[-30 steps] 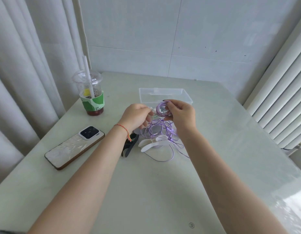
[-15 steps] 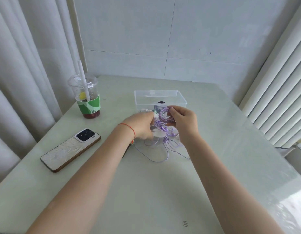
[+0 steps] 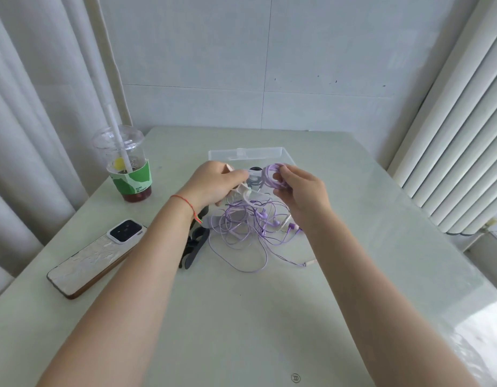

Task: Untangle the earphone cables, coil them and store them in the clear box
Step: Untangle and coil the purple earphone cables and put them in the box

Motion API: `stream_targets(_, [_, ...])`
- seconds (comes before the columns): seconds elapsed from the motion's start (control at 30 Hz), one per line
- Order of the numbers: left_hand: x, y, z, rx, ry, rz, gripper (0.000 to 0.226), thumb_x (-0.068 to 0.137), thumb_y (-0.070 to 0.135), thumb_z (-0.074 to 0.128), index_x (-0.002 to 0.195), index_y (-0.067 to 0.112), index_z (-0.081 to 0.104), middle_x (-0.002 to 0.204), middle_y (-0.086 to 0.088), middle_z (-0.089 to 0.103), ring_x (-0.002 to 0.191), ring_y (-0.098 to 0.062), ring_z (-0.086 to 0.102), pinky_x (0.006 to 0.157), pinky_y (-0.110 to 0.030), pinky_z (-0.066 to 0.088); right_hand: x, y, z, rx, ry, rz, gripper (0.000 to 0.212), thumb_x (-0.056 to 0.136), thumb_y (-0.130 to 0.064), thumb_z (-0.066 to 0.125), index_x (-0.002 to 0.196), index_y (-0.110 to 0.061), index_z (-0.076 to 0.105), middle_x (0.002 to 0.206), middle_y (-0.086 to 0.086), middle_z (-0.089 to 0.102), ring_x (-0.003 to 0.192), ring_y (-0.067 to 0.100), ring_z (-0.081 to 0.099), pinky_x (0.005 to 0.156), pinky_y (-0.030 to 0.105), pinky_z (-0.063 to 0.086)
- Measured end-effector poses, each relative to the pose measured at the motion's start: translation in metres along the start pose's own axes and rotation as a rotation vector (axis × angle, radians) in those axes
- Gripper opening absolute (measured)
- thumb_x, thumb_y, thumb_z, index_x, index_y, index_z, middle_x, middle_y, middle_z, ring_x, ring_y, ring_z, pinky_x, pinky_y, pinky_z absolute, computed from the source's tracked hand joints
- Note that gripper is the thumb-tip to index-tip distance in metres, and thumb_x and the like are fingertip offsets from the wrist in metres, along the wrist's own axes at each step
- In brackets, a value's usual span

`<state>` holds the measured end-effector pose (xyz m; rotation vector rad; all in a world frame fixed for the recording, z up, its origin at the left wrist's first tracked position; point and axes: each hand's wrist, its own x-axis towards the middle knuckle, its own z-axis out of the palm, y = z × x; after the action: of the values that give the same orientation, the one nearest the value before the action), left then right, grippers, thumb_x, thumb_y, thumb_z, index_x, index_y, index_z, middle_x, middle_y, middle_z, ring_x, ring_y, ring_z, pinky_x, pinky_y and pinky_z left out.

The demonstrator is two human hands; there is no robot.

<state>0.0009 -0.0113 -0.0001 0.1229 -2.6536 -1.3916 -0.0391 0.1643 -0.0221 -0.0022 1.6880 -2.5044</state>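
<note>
My right hand [image 3: 300, 191] grips a small coil of purple earphone cable [image 3: 272, 174], held above the table just in front of the clear box [image 3: 247, 155]. My left hand [image 3: 213, 185] pinches a white strap-like cable tie [image 3: 245, 192] beside the coil. Below both hands a loose tangle of purple earphone cables [image 3: 250, 230] lies on the table, with earbuds [image 3: 290, 226] at its right side. A dark coil shows through the clear box behind my fingers.
An iced drink cup with a straw [image 3: 127, 166] stands at the back left. A phone [image 3: 98, 255] lies face down at the left edge. Black cable ties [image 3: 195, 247] lie beside my left forearm. Curtains hang left, a radiator stands right.
Both hands have lifted a little off the tangle. The left hand now holds the white tie up beside the coil. The camera view has shifted slightly.
</note>
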Motion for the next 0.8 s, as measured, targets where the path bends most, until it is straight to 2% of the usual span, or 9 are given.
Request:
stream_targets(0.1, [0.008,-0.003,0.014,-0.441,0.089,-0.077,0.027,0.085,0.028,0.072,0.069,0.008,0.062,0.061,-0.008,0.058,0.045,-0.015,0.052,0.042,-0.022,0.042,0.008,-0.009,0.007,0.246,-0.034,0.125,0.011,0.094,-0.006,0.058,0.091,-0.007,0.069,0.075,0.003,0.064,0.059,0.008,0.058,0.052,0.016,0.05])
stream_targets(0.17, [0.014,-0.001,0.021,-0.569,0.149,-0.107,0.024,0.082,0.027,0.075,0.074,0.006,0.066,0.063,-0.009,0.063,0.044,-0.013,0.057,0.041,-0.02,0.045,0.012,-0.012,0.013,0.321,-0.085,0.136,0.014,0.095,-0.005,0.056,0.089,-0.006,0.068,0.074,0.002,0.066,0.059,0.008,0.059,0.052,0.016,0.05])
stream_targets(0.27, [0.023,0.001,0.033,-0.623,0.198,-0.098,0.024,0.088,0.026,0.07,0.074,0.007,0.067,0.055,-0.006,0.064,0.041,-0.013,0.057,0.041,-0.021,0.047,0.014,-0.015,0.022,0.323,-0.189,0.133,0.02,0.099,-0.005,0.048,0.086,-0.006,0.065,0.067,0.001,0.063,0.048,0.008,0.053,0.05,0.016,0.046])
stream_targets(0.33, [0.027,0.003,0.039,-0.624,0.205,-0.094,0.024,0.094,0.023,0.061,0.076,0.008,0.067,0.057,-0.007,0.063,0.041,-0.014,0.057,0.042,-0.023,0.047,0.016,-0.014,0.025,0.287,-0.219,0.135,0.024,0.1,-0.006,0.045,0.084,-0.006,0.063,0.066,0.001,0.061,0.046,0.008,0.05,0.051,0.015,0.045])
stream_targets(0.43, [0.029,0.006,0.041,-0.67,0.082,-0.084,0.021,0.093,0.013,0.053,0.082,0.006,0.07,0.071,-0.012,0.069,0.055,-0.023,0.059,0.054,-0.027,0.045,0.023,-0.011,0.024,0.339,-0.201,0.177,0.02,0.1,-0.006,0.046,0.088,-0.003,0.062,0.079,0.009,0.059,0.052,0.011,0.051,0.052,0.017,0.049])
stream_targets(0.5, [0.029,0.005,0.043,-0.651,0.011,-0.046,0.019,0.091,0.009,0.056,0.082,0.01,0.073,0.07,-0.006,0.07,0.06,-0.021,0.059,0.058,-0.028,0.043,0.027,-0.009,0.023,0.388,-0.173,0.209,0.017,0.099,-0.004,0.047,0.091,0.0,0.06,0.084,0.011,0.057,0.057,0.013,0.049,0.048,0.016,0.048])
stream_targets(0.6, [0.028,0.002,0.045,-0.606,0.093,-0.079,0.014,0.09,0.017,0.064,0.079,0.018,0.072,0.068,-0.001,0.066,0.06,-0.012,0.059,0.057,-0.024,0.043,0.025,-0.011,0.024,0.432,-0.133,0.227,0.012,0.097,-0.002,0.05,0.093,0.002,0.061,0.085,0.011,0.058,0.063,0.014,0.05,0.046,0.015,0.047])
stream_targets(0.7, [0.028,0.003,0.042,-0.663,0.12,-0.116,0.007,0.088,0.02,0.068,0.082,0.015,0.069,0.079,-0.009,0.067,0.068,-0.019,0.064,0.065,-0.031,0.052,0.023,-0.016,0.025,0.44,-0.126,0.233,0.013,0.096,-0.002,0.052,0.089,0.002,0.063,0.079,0.009,0.058,0.062,0.013,0.051,0.047,0.014,0.048])
stream_targets(0.8, [0.026,0.006,0.042,-0.731,0.114,-0.101,0.015,0.087,0.015,0.069,0.092,0.016,0.056,0.088,-0.02,0.066,0.057,-0.026,0.064,0.055,-0.031,0.054,0.02,-0.019,0.028,0.441,-0.156,0.225,0.016,0.097,-0.002,0.05,0.088,0.003,0.062,0.075,0.01,0.06,0.053,0.013,0.054,0.045,0.015,0.047])
